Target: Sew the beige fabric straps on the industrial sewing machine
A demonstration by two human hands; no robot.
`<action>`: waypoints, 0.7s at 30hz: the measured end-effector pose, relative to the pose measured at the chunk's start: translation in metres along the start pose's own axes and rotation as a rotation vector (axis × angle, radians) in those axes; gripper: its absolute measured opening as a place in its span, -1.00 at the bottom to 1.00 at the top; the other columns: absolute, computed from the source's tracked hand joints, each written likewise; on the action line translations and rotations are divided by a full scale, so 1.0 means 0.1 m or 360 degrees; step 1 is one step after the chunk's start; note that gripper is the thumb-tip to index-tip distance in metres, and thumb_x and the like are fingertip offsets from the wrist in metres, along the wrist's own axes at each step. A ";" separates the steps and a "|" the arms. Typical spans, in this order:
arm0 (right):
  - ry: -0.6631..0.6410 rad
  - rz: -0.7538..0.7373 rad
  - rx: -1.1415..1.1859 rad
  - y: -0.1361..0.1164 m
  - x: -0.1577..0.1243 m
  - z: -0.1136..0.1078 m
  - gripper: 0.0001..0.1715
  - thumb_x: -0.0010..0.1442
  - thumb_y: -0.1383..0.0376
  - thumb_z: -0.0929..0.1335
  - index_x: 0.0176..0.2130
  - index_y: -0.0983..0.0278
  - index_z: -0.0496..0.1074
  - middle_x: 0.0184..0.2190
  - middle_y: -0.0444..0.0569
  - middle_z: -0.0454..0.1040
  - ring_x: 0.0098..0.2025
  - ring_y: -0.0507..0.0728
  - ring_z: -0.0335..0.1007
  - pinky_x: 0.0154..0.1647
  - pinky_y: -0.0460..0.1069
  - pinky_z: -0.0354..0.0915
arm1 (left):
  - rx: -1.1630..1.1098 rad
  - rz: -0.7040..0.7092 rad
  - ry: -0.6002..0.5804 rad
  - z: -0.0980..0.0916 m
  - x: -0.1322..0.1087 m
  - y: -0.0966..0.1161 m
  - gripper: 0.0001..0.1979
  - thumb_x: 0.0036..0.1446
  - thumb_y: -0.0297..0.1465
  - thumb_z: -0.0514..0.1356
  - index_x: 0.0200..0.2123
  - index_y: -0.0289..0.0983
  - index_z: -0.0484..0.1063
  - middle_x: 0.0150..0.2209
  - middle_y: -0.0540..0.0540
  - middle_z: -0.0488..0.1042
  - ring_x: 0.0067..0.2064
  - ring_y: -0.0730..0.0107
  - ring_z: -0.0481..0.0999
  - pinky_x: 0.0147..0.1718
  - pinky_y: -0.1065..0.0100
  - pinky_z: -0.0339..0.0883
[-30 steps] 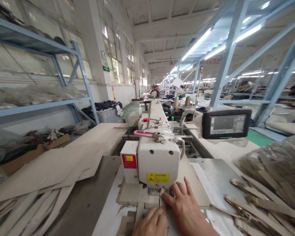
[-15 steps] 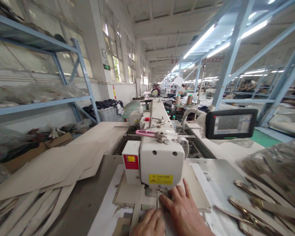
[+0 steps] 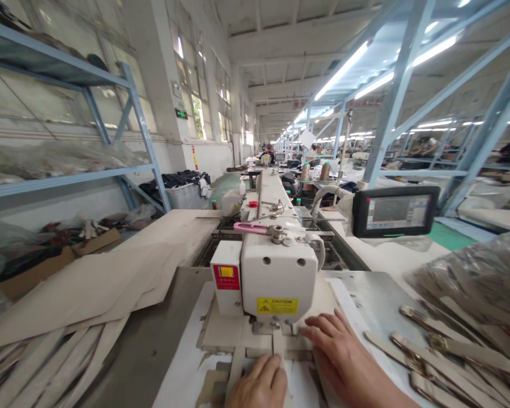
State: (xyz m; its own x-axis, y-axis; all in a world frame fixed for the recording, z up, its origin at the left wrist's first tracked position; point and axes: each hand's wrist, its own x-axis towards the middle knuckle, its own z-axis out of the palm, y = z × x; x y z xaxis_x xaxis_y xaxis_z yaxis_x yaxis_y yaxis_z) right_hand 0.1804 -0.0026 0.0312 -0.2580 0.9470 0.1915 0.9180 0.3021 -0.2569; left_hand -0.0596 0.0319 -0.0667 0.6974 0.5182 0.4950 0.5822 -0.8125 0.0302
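At the far left, a blue steel shelving rack [image 3: 68, 96] carries plastic-wrapped bundles [image 3: 55, 158], with a cardboard box [image 3: 34, 277] low down and a grey bin of dark cloth [image 3: 182, 195] beyond it. Below them, a loose stack of plain beige strips [image 3: 55, 362] lies on the grey surface [image 3: 153, 340], at least five showing, and no buckle is visible on them. The left hand [image 3: 259, 382] rests on one beige strip [image 3: 278, 343], which runs under the needle area of the single white sewing machine [image 3: 278, 277]. Its knuckles face up and the fingertips are out of sight, so I cannot tell whether its grip is pinching the strip or only pressing it.

Behind the machine's head lie one pair of pink-handled snips [image 3: 249, 228] and two thread cones [image 3: 314, 171]. The right hand [image 3: 340, 351] lies just beside the strip with its grip spread, holding nothing. Further right are one touchscreen [image 3: 395, 211] and a pile of buckled straps [image 3: 433, 357], four or more countable, next to a clear bag of similar straps [image 3: 471, 272]. Judging by this layout, some strips are buckled and many remain plain, with one under the machine.
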 end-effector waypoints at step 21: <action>-0.0038 -0.0128 0.0030 0.40 -0.57 0.11 -0.41 0.35 0.25 0.35 0.33 0.12 0.32 0.32 0.04 0.34 0.34 0.28 0.26 0.38 0.23 0.21 | -0.0267 0.0010 -0.0213 -0.40 0.24 -0.01 -0.52 0.09 -0.53 0.24 0.11 -0.15 0.48 0.02 -0.05 0.61 0.04 0.28 0.60 0.03 0.48 0.47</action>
State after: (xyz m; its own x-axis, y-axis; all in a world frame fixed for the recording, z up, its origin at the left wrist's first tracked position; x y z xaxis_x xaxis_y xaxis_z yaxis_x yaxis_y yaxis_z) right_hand 0.2287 -0.0427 -0.0008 -0.3381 0.9218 0.1895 0.8883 0.3791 -0.2592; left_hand -0.0601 0.0341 -0.0197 0.7566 0.5348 0.3763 0.5079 -0.8430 0.1771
